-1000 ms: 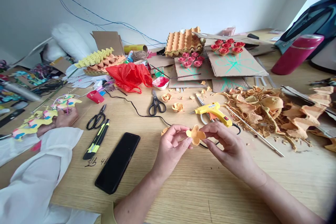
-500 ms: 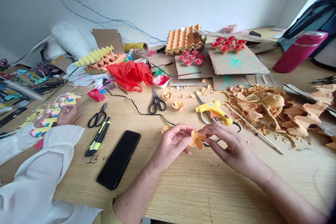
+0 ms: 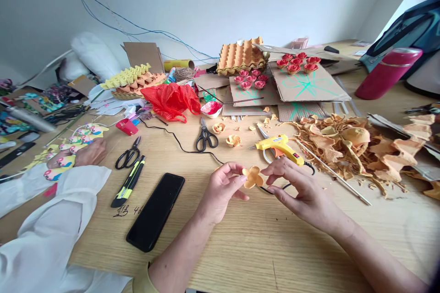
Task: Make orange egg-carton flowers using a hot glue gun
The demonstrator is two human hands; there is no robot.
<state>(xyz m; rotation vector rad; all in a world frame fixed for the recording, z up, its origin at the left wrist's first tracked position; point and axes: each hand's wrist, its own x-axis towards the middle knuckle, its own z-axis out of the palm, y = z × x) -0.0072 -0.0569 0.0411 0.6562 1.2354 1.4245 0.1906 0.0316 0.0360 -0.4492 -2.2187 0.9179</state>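
Orange flower cup [image 3: 253, 177] pinched in left hand [image 3: 227, 187]; right hand [image 3: 292, 188] just beside, thumb and fingertips apart.

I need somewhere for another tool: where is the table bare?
Bare wood lies between the left arm and right arm, and right of the latter, nearer than the stick and scrap pile. Farther back it's crowded: glue gun, red bag, cardboard.

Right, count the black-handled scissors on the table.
2. One pair lies just beyond the yellow-and-black cutter; the other pair lies left of the yellow glue gun. More may be hidden in the clutter.
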